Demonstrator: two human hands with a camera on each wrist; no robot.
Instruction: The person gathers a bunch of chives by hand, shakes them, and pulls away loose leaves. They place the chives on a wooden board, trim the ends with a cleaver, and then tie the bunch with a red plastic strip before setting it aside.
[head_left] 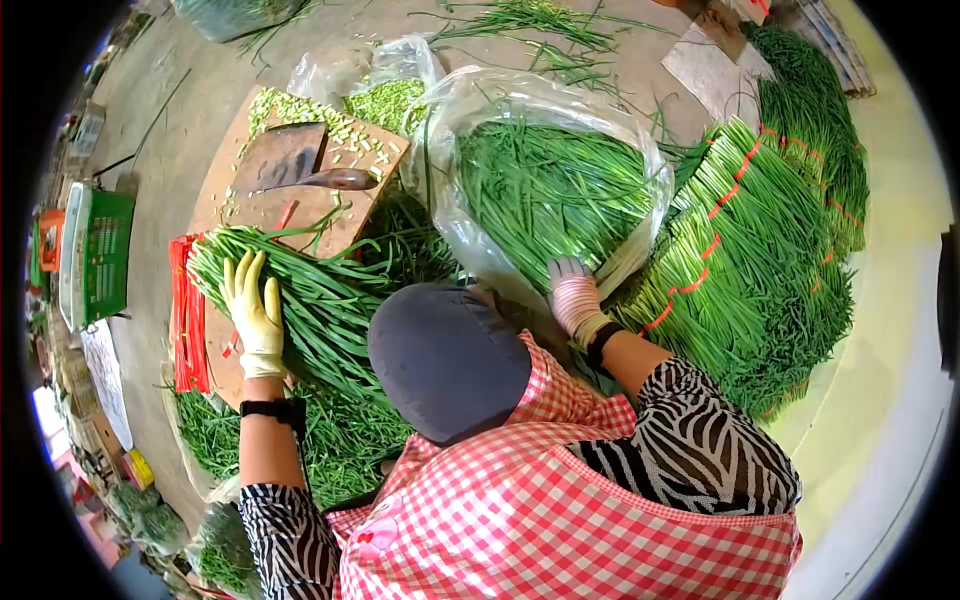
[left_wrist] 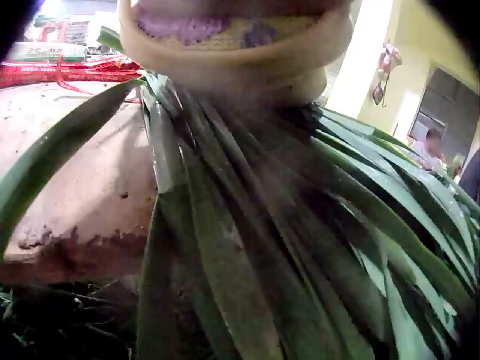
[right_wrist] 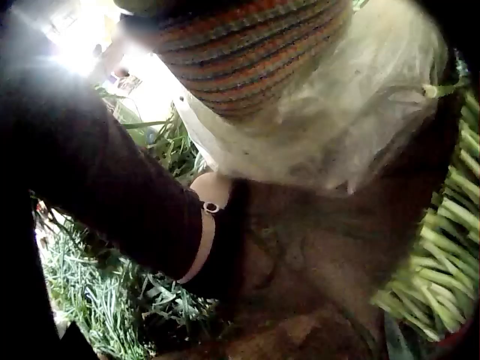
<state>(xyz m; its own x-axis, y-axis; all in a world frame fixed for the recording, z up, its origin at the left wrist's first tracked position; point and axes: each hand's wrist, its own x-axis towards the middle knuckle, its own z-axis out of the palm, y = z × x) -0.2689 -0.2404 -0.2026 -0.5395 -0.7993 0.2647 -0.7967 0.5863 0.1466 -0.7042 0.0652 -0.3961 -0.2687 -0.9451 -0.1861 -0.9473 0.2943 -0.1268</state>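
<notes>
In the head view, my gloved left hand (head_left: 253,305) rests with its fingers straight on a thick bunch of green chives (head_left: 335,310), near the pale stem ends. The leaves (left_wrist: 240,262) fan out below the glove cuff in the left wrist view. My right hand (head_left: 574,295), in a striped glove with grey fingertips, touches the near end of the loose chives (head_left: 550,185) inside a clear plastic bag (head_left: 455,225). From the right wrist, the striped glove (right_wrist: 247,60) shows against the bag's side, its fingers out of sight.
A wooden board (head_left: 222,195) holds a cleaver (head_left: 285,160) and chopped stems (head_left: 290,105). Red ties (head_left: 187,320) hang at its left side. Bundles of chives bound with red ties (head_left: 740,270) are stacked at right. Loose greens (head_left: 340,440) lie below. A green basket (head_left: 103,250) stands left.
</notes>
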